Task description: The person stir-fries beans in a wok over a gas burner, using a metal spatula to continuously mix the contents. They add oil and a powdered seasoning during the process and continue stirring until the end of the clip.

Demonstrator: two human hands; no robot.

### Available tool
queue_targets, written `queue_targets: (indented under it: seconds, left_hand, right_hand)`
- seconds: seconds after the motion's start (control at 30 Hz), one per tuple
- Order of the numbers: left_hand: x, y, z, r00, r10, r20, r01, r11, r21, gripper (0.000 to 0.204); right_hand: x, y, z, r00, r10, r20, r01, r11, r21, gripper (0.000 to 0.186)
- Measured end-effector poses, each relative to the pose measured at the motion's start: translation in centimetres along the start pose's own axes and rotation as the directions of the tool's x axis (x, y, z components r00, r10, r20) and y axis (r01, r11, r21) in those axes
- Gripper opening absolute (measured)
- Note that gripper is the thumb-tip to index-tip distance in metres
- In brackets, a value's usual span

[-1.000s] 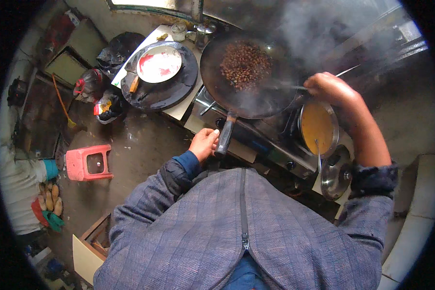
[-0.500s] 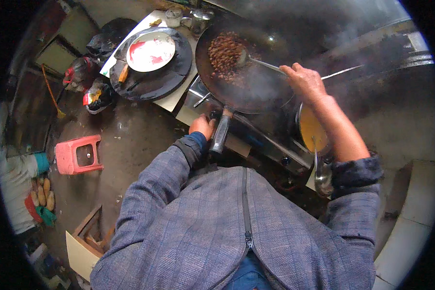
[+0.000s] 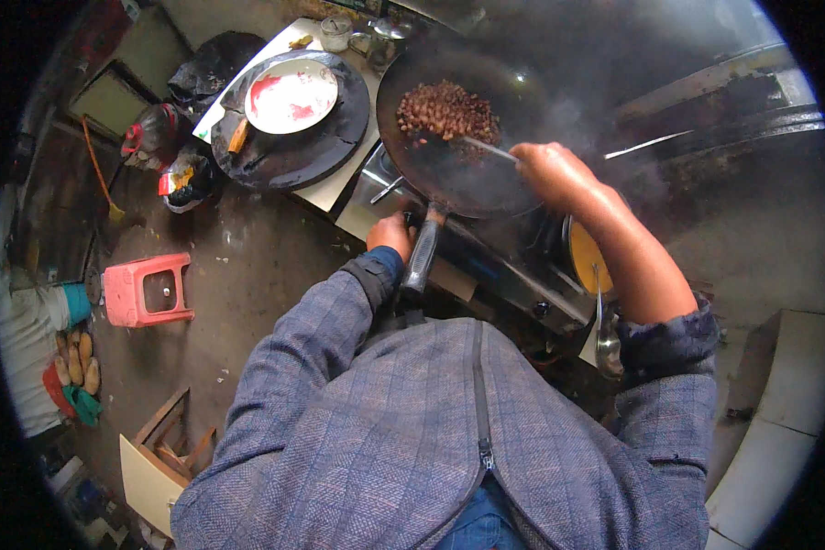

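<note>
My right hand (image 3: 552,172) is closed round the metal handle of a wok spatula (image 3: 490,148), whose far end reaches the food. Small reddish-brown pieces of food (image 3: 445,110) lie heaped in the far left of a dark wok (image 3: 513,188), under some steam. The wok sits on a metal gas stove (image 3: 500,261), its black-gripped handle (image 3: 422,257) pointing toward me. Left of that handle, my left hand (image 3: 391,236) has its fingers closed on a dark knob at the stove front; the fingertips are partly hidden.
Left of the wok, a white plate with red smears (image 3: 291,96) rests on a round dark chopping board (image 3: 344,151) beside a wooden-handled knife (image 3: 238,137). A pot of yellow liquid (image 3: 587,252) and a metal ladle (image 3: 608,344) are at right. A pink stool (image 3: 147,291) stands on the floor.
My right hand has moved slightly left and nearer with the spatula, and the food is gathered into a tighter heap. My left hand stays at the stove front.
</note>
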State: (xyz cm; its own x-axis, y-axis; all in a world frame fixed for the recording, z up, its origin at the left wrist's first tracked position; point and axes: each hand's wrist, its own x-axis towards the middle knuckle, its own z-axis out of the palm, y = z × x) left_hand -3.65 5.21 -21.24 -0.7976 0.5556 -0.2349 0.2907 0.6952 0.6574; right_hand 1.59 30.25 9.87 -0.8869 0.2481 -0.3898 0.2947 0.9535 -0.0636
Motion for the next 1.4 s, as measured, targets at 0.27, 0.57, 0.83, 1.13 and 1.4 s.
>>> queue_targets:
  seconds: [0.27, 0.57, 0.83, 1.13, 1.4]
  left_hand:
    - [-0.2, 1.1, -1.7, 0.988, 0.15, 0.018, -0.151, 0.969, 0.196, 0.023]
    - [-6.7, 4.2, -11.0, 0.875, -0.073, 0.479, 0.431, 0.566, -0.703, 0.034]
    - [-11.1, 9.1, -16.6, 0.744, 0.184, 0.643, 0.549, 0.38, -0.744, 0.054]
    - [-10.9, 8.5, -14.9, 0.75, 0.3, 0.59, 0.542, 0.233, -0.807, 0.036]
    - [-10.3, 8.0, -12.7, 0.681, 0.555, 0.478, 0.608, -0.064, -0.791, 0.035]
  right_hand:
    - [-5.9, 8.2, -9.3, 0.998, -0.003, -0.067, -0.022, 0.93, -0.367, 0.033]
    - [4.0, 12.4, 1.4, 0.943, 0.083, -0.323, -0.174, 0.949, -0.264, 0.03]
    - [-3.7, 8.5, -8.1, 0.982, -0.161, -0.094, 0.106, 0.895, -0.433, 0.021]
    - [-0.7, 7.0, -0.4, 0.996, -0.017, -0.093, -0.001, 0.982, -0.19, 0.032]
    - [-2.5, 1.7, -2.6, 0.963, -0.161, -0.216, 0.041, 0.879, -0.474, 0.045]
